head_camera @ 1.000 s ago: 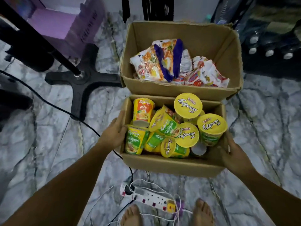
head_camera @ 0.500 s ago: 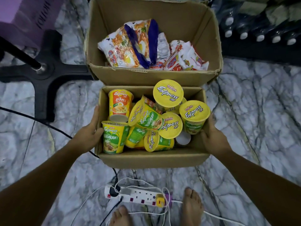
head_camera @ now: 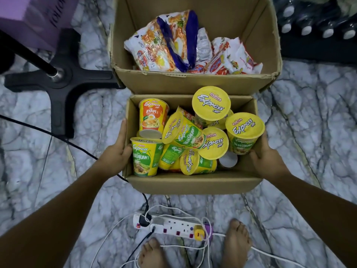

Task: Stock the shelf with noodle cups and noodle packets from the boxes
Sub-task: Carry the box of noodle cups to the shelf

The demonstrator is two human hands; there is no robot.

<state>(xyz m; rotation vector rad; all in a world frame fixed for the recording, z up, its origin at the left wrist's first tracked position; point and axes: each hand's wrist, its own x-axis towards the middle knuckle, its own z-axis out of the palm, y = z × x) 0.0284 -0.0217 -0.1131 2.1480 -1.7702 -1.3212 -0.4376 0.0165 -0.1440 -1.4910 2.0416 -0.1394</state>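
Holding the near box point(head_camera: 193, 184) by both side walls: left hand point(head_camera: 116, 156), thumb curled over the left rim; right hand point(head_camera: 270, 161), thumb hooked over the right. Inside, noodle cups point(head_camera: 211, 107), some upright, some tipped. Against its far wall, the far box point(head_camera: 193, 82) of noodle packets point(head_camera: 166, 43). Near the feet point(head_camera: 237, 240), a power strip point(head_camera: 173, 227) on the marble floor point(head_camera: 309, 132).

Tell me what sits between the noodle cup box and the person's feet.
Head view: a white power strip and loose cables on the marble floor.
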